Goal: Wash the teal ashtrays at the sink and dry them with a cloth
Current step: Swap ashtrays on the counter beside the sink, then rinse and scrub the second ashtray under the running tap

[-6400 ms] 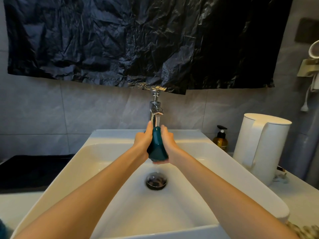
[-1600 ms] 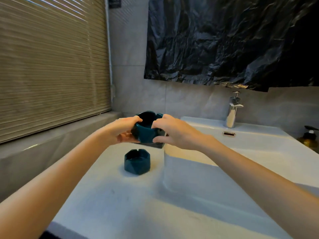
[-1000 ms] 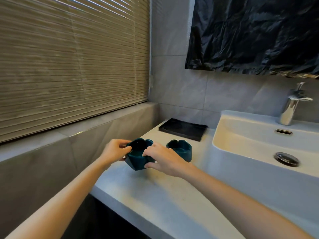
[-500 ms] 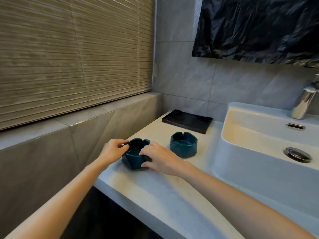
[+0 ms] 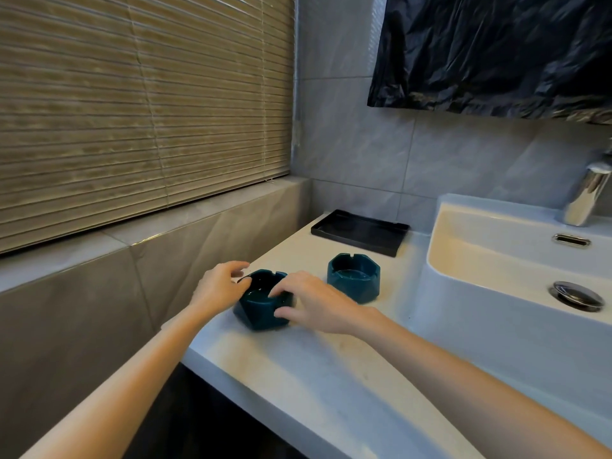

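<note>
Hands, left (image 5: 219, 287) and right (image 5: 316, 303), around nearer teal ashtray (image 5: 260, 312)

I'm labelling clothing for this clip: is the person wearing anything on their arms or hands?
Nothing visible. Both forearms are bare to the frame edge, no sleeves. The left hand and right hand show no gloves, rings, watch or bracelet.

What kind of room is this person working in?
Most likely a bathroom or washroom. A white basin with a chrome tap sits on a pale counter, grey tiles cover the wall, and a slatted blind hangs over the ledge beside it.
</note>
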